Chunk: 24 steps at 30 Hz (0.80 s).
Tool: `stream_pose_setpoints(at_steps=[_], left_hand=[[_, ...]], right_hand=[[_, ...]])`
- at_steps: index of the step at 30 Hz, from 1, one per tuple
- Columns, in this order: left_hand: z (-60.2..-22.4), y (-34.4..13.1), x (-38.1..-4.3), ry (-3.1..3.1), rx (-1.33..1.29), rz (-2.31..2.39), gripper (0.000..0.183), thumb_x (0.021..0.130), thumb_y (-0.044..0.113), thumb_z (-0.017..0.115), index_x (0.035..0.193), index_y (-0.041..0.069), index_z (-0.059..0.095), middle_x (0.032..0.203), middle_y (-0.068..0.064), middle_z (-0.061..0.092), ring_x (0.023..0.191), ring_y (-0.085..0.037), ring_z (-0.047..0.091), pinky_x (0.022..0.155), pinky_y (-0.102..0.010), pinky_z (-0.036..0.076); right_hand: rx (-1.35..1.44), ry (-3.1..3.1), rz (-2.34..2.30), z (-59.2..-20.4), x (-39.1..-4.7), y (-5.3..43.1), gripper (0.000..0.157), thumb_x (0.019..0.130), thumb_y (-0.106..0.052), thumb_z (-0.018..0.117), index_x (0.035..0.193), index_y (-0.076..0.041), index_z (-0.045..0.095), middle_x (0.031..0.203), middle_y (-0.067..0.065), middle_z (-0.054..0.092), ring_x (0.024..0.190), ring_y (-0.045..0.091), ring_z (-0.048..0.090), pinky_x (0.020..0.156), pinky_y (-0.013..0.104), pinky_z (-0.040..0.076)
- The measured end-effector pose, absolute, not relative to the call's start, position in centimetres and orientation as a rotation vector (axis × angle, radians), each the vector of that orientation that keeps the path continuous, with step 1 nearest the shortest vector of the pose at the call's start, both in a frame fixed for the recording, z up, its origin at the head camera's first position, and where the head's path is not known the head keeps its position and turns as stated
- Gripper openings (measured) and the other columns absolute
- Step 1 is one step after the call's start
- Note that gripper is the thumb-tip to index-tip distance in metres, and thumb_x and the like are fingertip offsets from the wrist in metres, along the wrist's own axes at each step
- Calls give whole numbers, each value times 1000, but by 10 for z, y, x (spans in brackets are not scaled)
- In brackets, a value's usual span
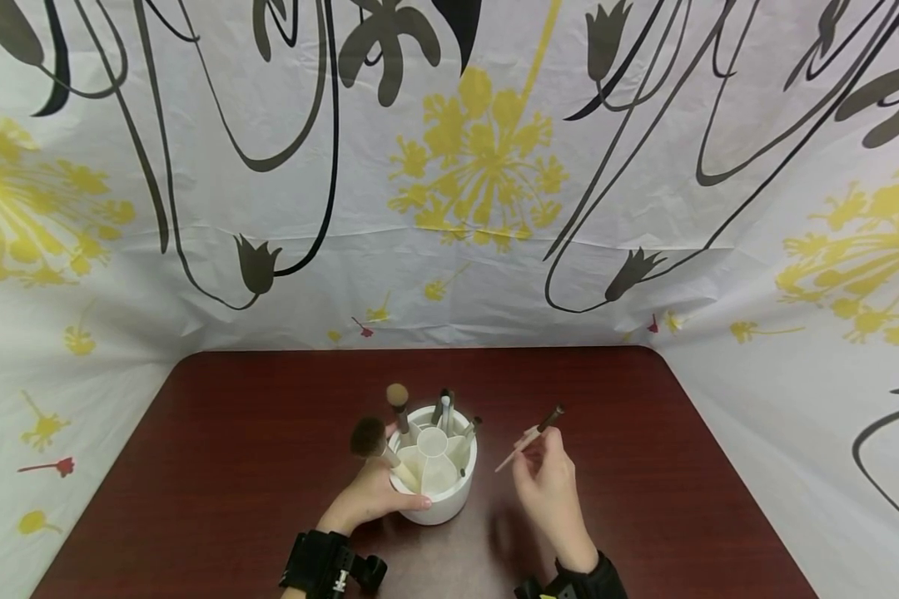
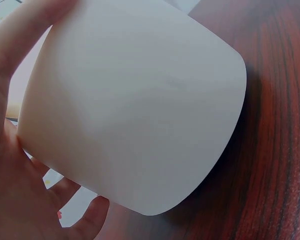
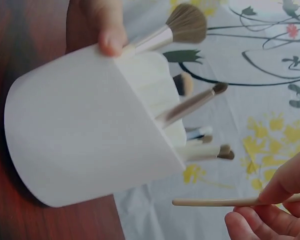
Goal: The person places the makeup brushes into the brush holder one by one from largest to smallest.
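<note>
A white round brush holder [image 1: 453, 502] with several compartments stands on the table. My left hand [image 1: 370, 497] grips its left side, thumb at the near rim; the left wrist view shows the fingers around the white wall [image 2: 140, 100]. A large fluffy makeup brush [image 1: 369, 437] and a tan-tipped brush [image 1: 397, 395] lean out on the left. Several slimmer brushes [image 3: 190, 104] stick out elsewhere. To the right of the holder, apart from it, my right hand [image 1: 550, 482] pinches a thin makeup brush [image 1: 548, 420], bristles pointing up and away, its pale handle end [image 3: 210, 202] toward the holder.
The dark red wooden table [image 1: 270, 433] extends on both sides of the holder. Behind and beside it hangs a white cloth [image 1: 464, 291] with yellow and grey flower prints. Each wrist wears a black strapped camera [image 1: 318, 561].
</note>
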State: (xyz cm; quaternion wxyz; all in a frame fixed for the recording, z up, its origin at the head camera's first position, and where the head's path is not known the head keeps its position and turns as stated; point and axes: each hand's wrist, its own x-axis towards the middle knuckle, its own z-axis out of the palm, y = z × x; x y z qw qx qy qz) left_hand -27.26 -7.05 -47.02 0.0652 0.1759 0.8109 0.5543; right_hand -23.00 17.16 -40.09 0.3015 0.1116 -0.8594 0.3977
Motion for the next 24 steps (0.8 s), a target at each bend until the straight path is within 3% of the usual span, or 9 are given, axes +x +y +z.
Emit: stream_pose_setpoints(at_steps=[13,19,24], left_hand=[[-470,-69,-272,2482,485,1654,111,55,23,87,139,-2,19,127,-13,48,114,-23,45,98,-33,33],[-470,-69,-272,2482,474,1665,111,55,23,87,139,-2,19,129,-13,47,115,-24,45,97,-34,33],[-470,-69,-272,2458,488,1687,111,54,25,87,140,0,20,126,-10,50,113,-20,47,97,-30,33]], right_hand=[[388,-2174,1183,-387,-226,157,35,68,22,60,95,4,49,83,10,62,71,15,62,57,20,48],[455,-2119,1183,-389,-228,150,38,65,25,62,94,3,51,83,12,61,73,23,64,63,21,50],[473,-2117,1179,-391,-227,145,39,63,26,61,92,2,51,81,11,61,72,23,63,66,17,49]])
